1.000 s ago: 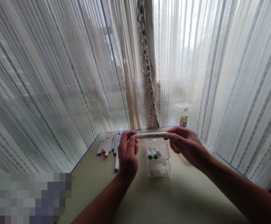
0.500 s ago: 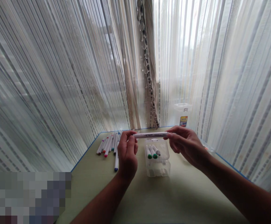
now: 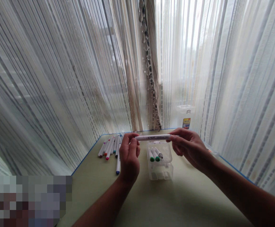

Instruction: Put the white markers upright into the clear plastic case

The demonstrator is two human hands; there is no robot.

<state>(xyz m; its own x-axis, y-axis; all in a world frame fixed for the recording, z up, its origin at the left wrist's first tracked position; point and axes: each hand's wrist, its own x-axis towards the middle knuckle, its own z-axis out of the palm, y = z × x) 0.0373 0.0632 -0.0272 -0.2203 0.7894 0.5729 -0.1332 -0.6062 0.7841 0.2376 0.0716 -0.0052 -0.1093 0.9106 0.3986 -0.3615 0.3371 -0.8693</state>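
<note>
I hold a white marker (image 3: 153,137) level above the table, one end in each hand. My left hand (image 3: 129,157) pinches its left end between thumb and fingers. My right hand (image 3: 189,146) pinches the right end. Right under the marker stands a clear plastic box (image 3: 160,168) with three markers lying in it, two with green caps and one with a grey cap. To the left of my left hand lie several loose markers (image 3: 110,148) with coloured caps, side by side on the table.
The pale green table (image 3: 151,201) has a blue edge and stands in a corner hung with sheer striped curtains. A clear lidded container (image 3: 186,117) with a yellow label stands at the back right. A clear flat piece (image 3: 212,149) lies behind my right wrist.
</note>
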